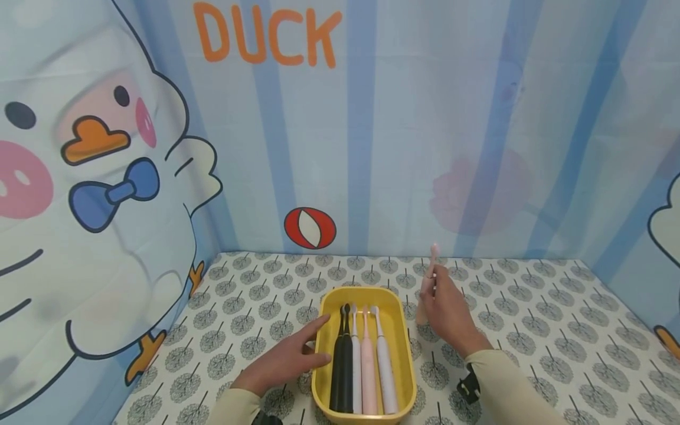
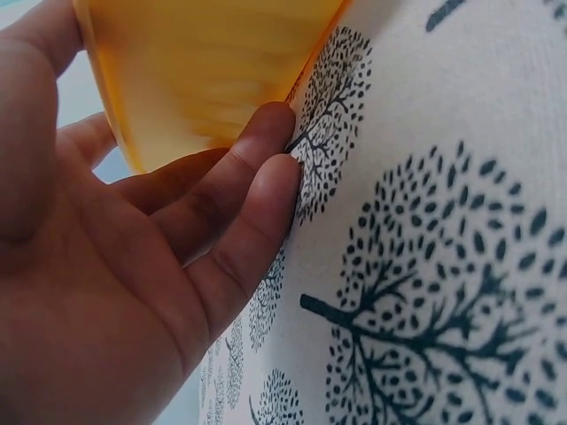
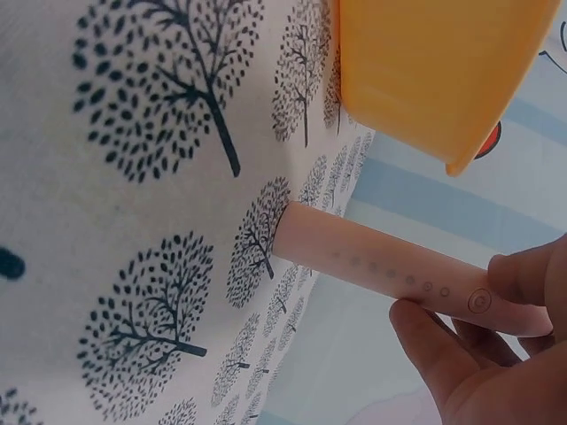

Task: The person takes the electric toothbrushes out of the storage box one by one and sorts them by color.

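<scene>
My right hand (image 1: 448,304) pinches a pink electric toothbrush (image 3: 381,266) near the top of its handle, beside the box. The brush stands nearly upright, head up, its base right at the tablecloth. In the right wrist view the button and a row of small marks face the camera. At the left side of a yellow box (image 1: 404,354) is my left hand (image 1: 289,359), thumb over the rim and loosely bent fingers (image 2: 252,221) along the outer wall. Inside the box lie black toothbrushes (image 1: 344,366), white toothbrushes (image 1: 386,372) and another pink toothbrush (image 1: 369,372), heads away from me.
A cloth printed with grey trees (image 1: 234,304) covers the table. Behind it hangs a light-blue striped curtain (image 1: 404,118) with a printed duck (image 1: 106,265) at left and a red-and-white ball (image 1: 310,228). The table's back edge meets the curtain.
</scene>
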### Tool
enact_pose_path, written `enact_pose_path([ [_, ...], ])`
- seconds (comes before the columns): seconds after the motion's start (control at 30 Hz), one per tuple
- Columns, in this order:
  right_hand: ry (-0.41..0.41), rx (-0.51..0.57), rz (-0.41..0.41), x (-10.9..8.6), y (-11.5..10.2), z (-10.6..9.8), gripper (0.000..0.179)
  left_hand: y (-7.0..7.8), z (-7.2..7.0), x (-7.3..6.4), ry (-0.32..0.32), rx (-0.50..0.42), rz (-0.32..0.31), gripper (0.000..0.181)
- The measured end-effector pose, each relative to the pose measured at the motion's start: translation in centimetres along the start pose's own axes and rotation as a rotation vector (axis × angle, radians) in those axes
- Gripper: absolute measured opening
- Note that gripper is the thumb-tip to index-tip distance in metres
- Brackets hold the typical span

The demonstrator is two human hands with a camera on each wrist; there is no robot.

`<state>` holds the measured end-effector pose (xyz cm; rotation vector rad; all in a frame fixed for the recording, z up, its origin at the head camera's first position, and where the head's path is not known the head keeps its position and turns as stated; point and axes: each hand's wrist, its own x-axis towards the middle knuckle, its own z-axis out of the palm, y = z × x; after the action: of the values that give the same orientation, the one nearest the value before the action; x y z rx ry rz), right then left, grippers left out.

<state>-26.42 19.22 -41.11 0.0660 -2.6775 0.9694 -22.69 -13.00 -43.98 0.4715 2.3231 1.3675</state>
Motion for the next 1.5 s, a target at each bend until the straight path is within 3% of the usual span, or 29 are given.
enact_pose_path([
  [0.5,0.03,-0.014,-0.021,-0.4,0.1,-0.1,0.064,-0.2,0.0,0.1,-0.013,-0.011,0.01,0.069],
  [0.7,0.013,0.034,-0.023,-0.5,0.1,-0.8,0.065,0.0,-0.1,0.1,-0.013,-0.015,0.019,0.07],
  [0.87,0.03,-0.013,-0.012,-0.9,-0.2,-1.7,0.068,0.0,-0.1,0.1,-0.006,-0.006,0.012,0.07],
  [1.23,0.151,-0.107,0.012,-2.6,-1.9,-3.2,0.069,-0.3,-0.1,0.2,-0.005,-0.015,-0.005,0.07],
  [1.4,0.216,-0.07,-0.02,-3.0,-3.5,-3.4,0.061,-0.3,-0.1,0.2,-0.01,-0.031,-0.007,0.071],
  [1.5,0.174,0.018,-0.017,-3.1,-4.5,-3.5,0.058,-0.3,-0.1,0.2,-0.01,-0.027,-0.009,0.07],
])
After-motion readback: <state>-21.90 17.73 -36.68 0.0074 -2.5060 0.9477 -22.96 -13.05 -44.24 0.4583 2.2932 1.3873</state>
